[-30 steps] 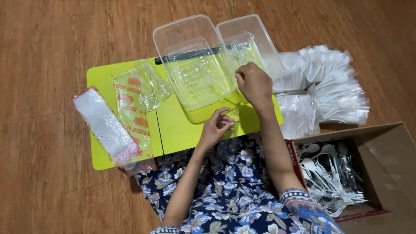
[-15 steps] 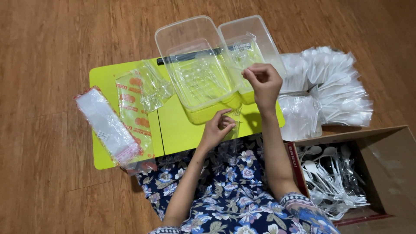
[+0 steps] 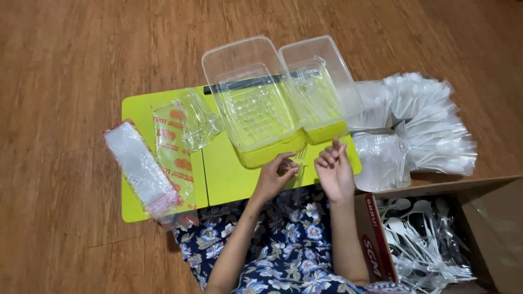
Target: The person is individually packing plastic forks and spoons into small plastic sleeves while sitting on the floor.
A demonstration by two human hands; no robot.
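Wooden floor under a lime-green table, where, left to right, lie napkins, printed bags and two clear tubs, while my left hand pinches a clear sleeve at the near edge, my right hand open beside it.

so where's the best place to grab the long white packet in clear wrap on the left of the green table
Probably across the middle of the long white packet in clear wrap, coming from above. It lies flat and slanted, half off the left edge of the yellow-green table, and its narrow width suits a pinch across both long sides.
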